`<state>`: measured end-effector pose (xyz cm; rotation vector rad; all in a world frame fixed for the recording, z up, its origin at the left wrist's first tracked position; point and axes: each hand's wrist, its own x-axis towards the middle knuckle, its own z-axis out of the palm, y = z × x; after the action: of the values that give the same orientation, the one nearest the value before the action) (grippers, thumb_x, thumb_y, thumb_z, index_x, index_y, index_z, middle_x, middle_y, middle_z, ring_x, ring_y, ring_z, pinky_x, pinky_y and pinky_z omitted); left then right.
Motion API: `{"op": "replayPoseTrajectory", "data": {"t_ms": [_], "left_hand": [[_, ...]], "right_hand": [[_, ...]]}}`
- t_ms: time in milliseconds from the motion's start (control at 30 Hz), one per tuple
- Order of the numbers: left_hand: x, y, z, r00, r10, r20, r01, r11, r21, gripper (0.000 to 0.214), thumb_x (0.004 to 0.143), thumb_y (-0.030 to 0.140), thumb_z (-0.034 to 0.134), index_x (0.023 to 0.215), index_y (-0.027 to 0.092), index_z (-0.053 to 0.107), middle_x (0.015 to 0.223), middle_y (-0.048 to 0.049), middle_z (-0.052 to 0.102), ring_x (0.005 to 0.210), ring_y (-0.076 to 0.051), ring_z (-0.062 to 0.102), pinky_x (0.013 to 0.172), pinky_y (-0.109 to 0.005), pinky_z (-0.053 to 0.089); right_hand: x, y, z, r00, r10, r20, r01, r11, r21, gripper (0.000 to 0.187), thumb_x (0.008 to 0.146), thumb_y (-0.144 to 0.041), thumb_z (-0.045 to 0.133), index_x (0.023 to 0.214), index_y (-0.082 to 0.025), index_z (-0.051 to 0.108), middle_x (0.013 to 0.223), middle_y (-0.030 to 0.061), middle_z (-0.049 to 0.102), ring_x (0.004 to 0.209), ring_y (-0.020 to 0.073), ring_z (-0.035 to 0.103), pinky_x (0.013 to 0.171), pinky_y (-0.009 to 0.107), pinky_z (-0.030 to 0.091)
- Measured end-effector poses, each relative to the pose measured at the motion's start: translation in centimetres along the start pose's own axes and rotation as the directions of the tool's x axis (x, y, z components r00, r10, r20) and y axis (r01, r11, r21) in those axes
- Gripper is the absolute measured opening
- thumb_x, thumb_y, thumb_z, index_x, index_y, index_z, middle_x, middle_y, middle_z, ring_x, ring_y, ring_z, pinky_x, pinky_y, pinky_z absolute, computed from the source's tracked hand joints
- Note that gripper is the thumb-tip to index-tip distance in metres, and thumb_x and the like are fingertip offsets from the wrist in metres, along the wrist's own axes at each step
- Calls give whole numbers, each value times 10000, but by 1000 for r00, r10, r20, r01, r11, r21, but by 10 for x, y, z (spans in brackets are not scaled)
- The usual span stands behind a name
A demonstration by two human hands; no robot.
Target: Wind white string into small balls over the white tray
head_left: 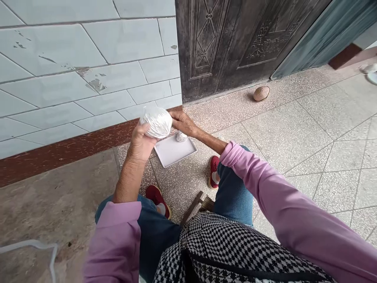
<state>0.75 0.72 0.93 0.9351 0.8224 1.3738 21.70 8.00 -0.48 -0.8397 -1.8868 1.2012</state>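
The person's left hand (140, 142) is closed around the near left side of a white bundle (157, 122), thumb lying over it. The right hand (184, 123) is narrow, its fingers bent in at the bundle's right end; they are partly hidden, so whether they grip or only touch cannot be told.

The bundle is held up in front of the wall (123, 78), above the floor and beside the tray's far side in view. Its long axis runs roughly left to right, dipping slightly rightward, with the narrower end toward the right hand.

There is one bundle, one tray (173, 152), one small ball (181, 137) at the tray's far right corner, one brown ball (261, 93) near the door (218, 47), and two red shoes (155, 195).
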Motion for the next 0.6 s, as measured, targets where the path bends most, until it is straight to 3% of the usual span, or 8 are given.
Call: {"op": "replayPoseTrajectory", "data": {"t_ms": [100, 167, 400, 500, 600], "left_hand": [[4, 1, -1, 996, 17, -92, -18, 1000, -13, 715, 801, 729, 1042, 1286, 248, 830, 1358, -188, 887, 1385, -449, 825, 982, -494, 785], [6, 1, -4, 991, 29, -134, -29, 1000, 0, 692, 771, 720, 1058, 1224, 257, 816, 1376, -186, 880, 1390, -444, 817, 972, -486, 782], [13, -4, -25, 951, 78, -300, -34, 988, 150, 762, 649, 597, 1133, 1259, 301, 786, 1382, -127, 849, 1314, -401, 819, 890, -438, 748], [11, -2, -28, 948, 44, -315, 49, 959, 280, 860, 573, 551, 1141, 1321, 295, 802, 1366, -115, 854, 1230, -376, 824, 837, -400, 725], [4, 3, -23, 978, -44, -205, 122, 915, 384, 870, 579, 536, 1129, 1353, 257, 845, 1319, -122, 868, 1190, -372, 831, 833, -391, 719]], "right_hand": [[-9, -14, 11, 992, 125, -12, -125, 986, -106, 425, 1293, -151, 650, 882, -226, 575, 803, -51, 545, 854, 165, 512, 828, 300, 389], [-17, -25, 16, 988, 151, 43, -142, 977, -159, 418, 1283, -99, 635, 883, -214, 603, 802, -45, 568, 851, 165, 539, 843, 307, 397], [-48, -51, 18, 955, 44, 293, -1, 989, -145, 294, 1267, -86, 646, 998, -177, 721, 884, -8, 656, 850, 174, 589, 851, 314, 442], [-49, -58, 4, 965, -16, 261, 36, 997, -70, 290, 1312, -208, 706, 1026, -181, 745, 857, -19, 633, 823, 173, 559, 802, 310, 436], [-45, -66, -17, 989, -24, 145, 28, 999, -23, 325, 1327, -337, 785, 1039, -194, 741, 836, -32, 602, 805, 167, 520, 764, 302, 424]]}}
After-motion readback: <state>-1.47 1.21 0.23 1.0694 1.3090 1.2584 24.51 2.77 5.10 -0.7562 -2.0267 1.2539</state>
